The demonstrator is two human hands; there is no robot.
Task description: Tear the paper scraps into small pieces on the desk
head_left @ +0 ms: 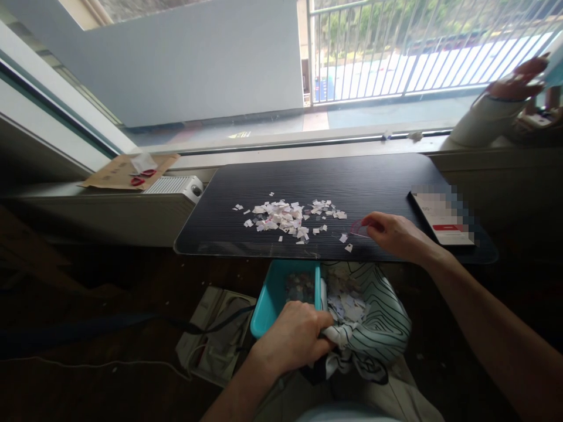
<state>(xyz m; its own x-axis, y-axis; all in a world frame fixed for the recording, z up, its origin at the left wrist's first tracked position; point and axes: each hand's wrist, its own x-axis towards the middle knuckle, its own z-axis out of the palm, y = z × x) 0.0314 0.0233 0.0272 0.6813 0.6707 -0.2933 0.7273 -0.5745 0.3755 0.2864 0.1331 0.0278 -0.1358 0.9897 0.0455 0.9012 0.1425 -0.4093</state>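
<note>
Loose bits of torn or cut white paper (281, 215) lie in a heap on the dark tabletop (352, 176). To the right of the heap, my right hand (389, 231) pinches a thin, clear, pink-tinted plastic piece (359, 228), its flat edge close to the table and a few stray scraps. Below the table's front edge my left hand (301, 331) is closed on the gathered edge of a patterned cloth bag (387, 316), beside a teal plastic bin (264, 310). More paper scraps (349, 305) rest in the bag. Small pieces show inside the bin, too dim to name.
A phone-like device (444, 220) lies at the table's right end. Red-handled scissors (143, 177) rest on a brown envelope (105, 173) on the left sill, near a white radiator (176, 187). A beige object (215, 340) with a strap stands on the floor.
</note>
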